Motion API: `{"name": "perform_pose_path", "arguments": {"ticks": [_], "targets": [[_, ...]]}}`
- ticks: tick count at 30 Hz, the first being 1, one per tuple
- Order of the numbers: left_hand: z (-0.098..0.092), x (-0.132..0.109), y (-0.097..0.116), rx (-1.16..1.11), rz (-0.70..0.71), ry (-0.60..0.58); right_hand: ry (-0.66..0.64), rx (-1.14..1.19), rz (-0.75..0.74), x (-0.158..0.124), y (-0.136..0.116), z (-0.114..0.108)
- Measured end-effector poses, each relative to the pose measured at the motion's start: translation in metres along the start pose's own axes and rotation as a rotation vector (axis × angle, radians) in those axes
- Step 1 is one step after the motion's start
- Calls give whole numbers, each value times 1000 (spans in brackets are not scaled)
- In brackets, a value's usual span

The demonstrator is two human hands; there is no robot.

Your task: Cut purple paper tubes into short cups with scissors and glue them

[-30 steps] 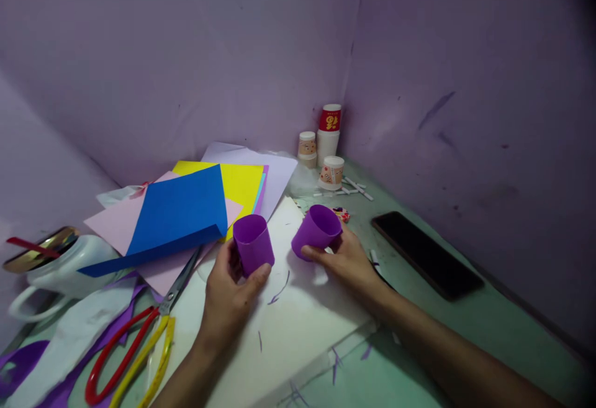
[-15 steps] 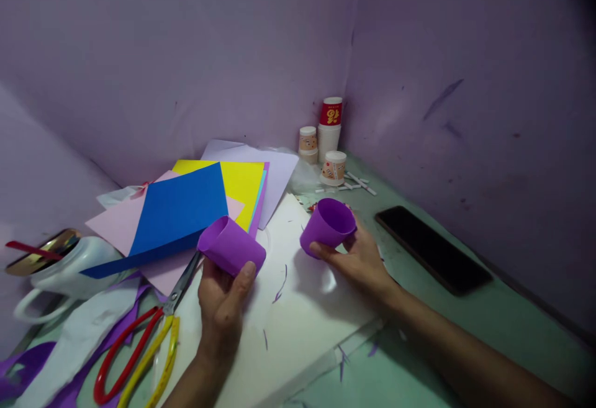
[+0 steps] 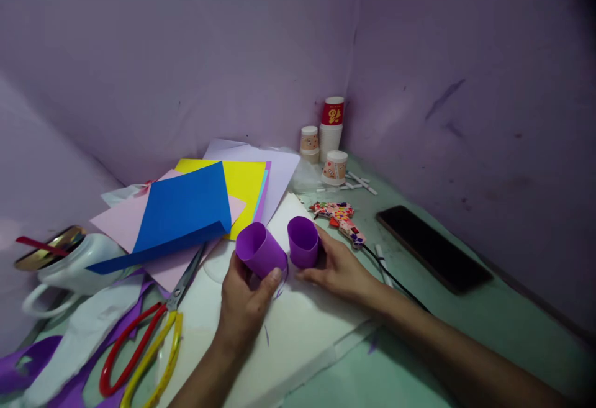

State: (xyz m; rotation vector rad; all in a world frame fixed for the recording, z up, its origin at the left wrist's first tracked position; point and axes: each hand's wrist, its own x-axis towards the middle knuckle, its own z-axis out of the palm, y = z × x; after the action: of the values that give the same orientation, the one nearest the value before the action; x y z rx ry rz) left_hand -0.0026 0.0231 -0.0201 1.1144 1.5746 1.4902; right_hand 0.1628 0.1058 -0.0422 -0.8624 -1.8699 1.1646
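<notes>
My left hand (image 3: 244, 299) grips a purple paper tube (image 3: 259, 251), tilted with its open end facing up and left. My right hand (image 3: 338, 267) holds a second purple paper tube (image 3: 303, 242), which stands upright on the white sheet (image 3: 298, 327). The two tubes sit side by side, almost touching. Both hands rest low over the white sheet.
A stack of coloured paper with a blue sheet (image 3: 184, 212) on top lies at the left. Scissors (image 3: 139, 349) with red and yellow handles lie at the front left, beside a white jug (image 3: 65, 268). Paper cups (image 3: 331, 141) stand in the corner. A black phone (image 3: 433, 248) and a patterned paper piece (image 3: 339, 215) lie at the right.
My right hand moved its tube left and set it upright on the white sheet. My left hand brought its tube right, close to the other. The patterned paper piece is uncovered.
</notes>
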Motion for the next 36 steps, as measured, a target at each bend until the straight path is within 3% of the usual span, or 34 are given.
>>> {"name": "perform_pose_path", "arguments": {"ticks": [2, 4, 6, 8, 11, 13, 16, 19, 24, 28, 33, 36], "targets": [[0, 1, -3, 27, 0, 1, 65, -53, -5, -2, -4, -2], [0, 1, -5, 60, -1, 15, 210, -121, -64, -7, -14, -6], [0, 0, -4, 88, -1, 14, 361, -118, -215, -14, -27, -9], [-2, -2, -2, 107, 6, -5, 415, -31, -359, -22, -39, -9], [-8, -13, 4, 195, 55, -71, 245, 53, -356, -35, -50, 0], [-14, -23, 6, 346, 155, -127, 93, 1, -306, -42, -52, 9], [-22, -38, 2, 544, 288, -200, -10, -103, -285, -46, -47, 21], [-29, -43, -1, 598, 266, -247, -51, -104, -199, -43, -42, 30], [-41, -34, 6, 509, 112, -403, -65, -73, -83, -38, -37, 37], [-48, -33, 7, 529, 134, -382, -97, -149, -95, -40, -31, 39], [-40, -34, -2, 609, 229, -279, -121, -159, -150, -41, -23, 41], [-41, -33, -1, 611, 243, -305, -116, -185, -134, -41, -22, 41]]}}
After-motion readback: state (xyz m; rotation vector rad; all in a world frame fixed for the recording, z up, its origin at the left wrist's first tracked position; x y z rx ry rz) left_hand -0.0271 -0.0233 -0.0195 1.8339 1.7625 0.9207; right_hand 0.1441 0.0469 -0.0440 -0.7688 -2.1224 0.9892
